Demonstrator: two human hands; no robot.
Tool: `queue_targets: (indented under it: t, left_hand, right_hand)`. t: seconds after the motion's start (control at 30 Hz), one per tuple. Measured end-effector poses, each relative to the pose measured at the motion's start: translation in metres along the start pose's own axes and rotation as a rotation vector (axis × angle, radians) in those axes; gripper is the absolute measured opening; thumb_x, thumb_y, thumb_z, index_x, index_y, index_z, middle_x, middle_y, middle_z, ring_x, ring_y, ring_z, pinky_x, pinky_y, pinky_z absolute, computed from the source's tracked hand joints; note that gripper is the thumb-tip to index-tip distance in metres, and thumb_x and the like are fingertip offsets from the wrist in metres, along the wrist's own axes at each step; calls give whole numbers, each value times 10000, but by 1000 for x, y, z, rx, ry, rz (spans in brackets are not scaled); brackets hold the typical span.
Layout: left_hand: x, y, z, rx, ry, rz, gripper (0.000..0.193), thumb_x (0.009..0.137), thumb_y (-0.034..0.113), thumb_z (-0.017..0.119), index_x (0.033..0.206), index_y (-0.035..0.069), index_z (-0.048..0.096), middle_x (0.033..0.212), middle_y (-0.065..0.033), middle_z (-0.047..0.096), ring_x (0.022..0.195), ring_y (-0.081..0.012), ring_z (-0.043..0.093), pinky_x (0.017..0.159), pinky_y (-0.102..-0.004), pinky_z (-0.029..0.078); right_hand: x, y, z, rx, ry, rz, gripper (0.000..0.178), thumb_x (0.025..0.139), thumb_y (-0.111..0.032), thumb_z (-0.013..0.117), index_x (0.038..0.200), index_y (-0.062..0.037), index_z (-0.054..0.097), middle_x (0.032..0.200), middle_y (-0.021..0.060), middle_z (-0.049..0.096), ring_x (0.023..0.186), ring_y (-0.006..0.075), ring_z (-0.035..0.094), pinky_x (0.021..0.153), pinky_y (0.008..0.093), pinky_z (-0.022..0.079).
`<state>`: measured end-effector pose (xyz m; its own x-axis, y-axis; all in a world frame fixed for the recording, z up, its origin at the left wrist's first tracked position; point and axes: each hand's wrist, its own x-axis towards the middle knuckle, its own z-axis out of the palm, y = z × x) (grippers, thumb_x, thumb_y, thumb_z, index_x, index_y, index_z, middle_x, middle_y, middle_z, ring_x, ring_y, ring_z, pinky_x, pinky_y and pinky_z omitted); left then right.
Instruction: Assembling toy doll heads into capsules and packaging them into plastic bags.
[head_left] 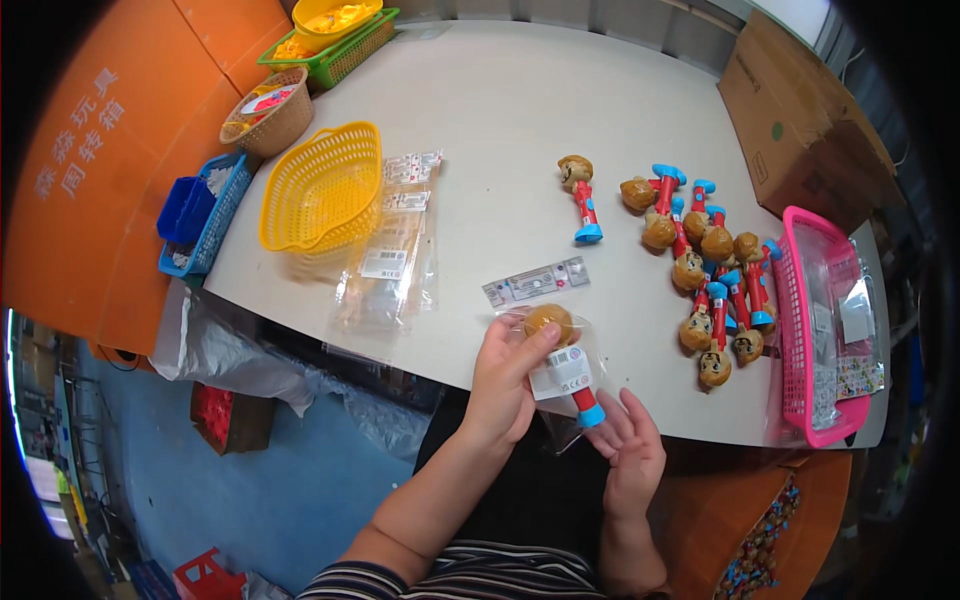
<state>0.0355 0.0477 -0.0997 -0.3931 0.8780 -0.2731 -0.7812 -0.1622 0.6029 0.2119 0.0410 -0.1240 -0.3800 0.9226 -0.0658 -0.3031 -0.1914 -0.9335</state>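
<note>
The left hand (503, 380) grips a clear bag (565, 372) holding 1 toy (560, 350) over the table edge (450, 365); the right hand (628, 440) lies open under its blue end. Beyond, a paper strip (536, 282), then piled toys (705, 270) overlapping, hard to count.

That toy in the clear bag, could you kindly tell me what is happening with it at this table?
A person holds a toy with a brown round head, red stem and blue base inside a clear plastic bag. The left hand grips the bag near the head; the right hand lies open under the blue end. A pile of matching toys lies to the right beside a pink plastic basket, and flat clear bags lie by a yellow plastic basket.
</note>
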Motion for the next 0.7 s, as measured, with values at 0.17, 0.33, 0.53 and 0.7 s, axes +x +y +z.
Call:
queue_targets:
  t: [0.17,0.33,0.53,0.7]
  left_hand:
    - [0,1,-2,-2,33,-1,393,918,93,621,1232,-14,412,1157,-176,576,1074,-260,620,911,-382,520]
    - [0,0,-6,-76,-88,-50,443,932,87,584,1302,-35,374,1170,-176,576,1106,-274,609,926,-402,518]
    - [5,-5,-12,-243,-230,-136,460,942,85,559,1340,-24,356,1246,-177,555,1143,-285,590,957,-420,507]
    - [3,-10,2,-124,-147,-49,468,950,111,552,1352,-20,349,1294,-194,523,1164,-290,570,981,-426,486]
  right_hand:
    - [-1,1,-4,-296,-18,17,378,988,-191,537,1220,106,505,1126,267,634,969,291,674,889,382,547]
    - [0,-4,-8,53,36,88,214,975,-90,532,1075,95,571,1061,249,663,942,274,681,858,358,557]
    - [3,-8,-14,288,8,152,177,992,-93,489,1034,66,557,1072,251,654,948,278,679,852,378,564]
    - [1,-2,0,172,71,134,219,979,-69,506,1148,68,538,1079,223,653,947,287,681,860,397,565]
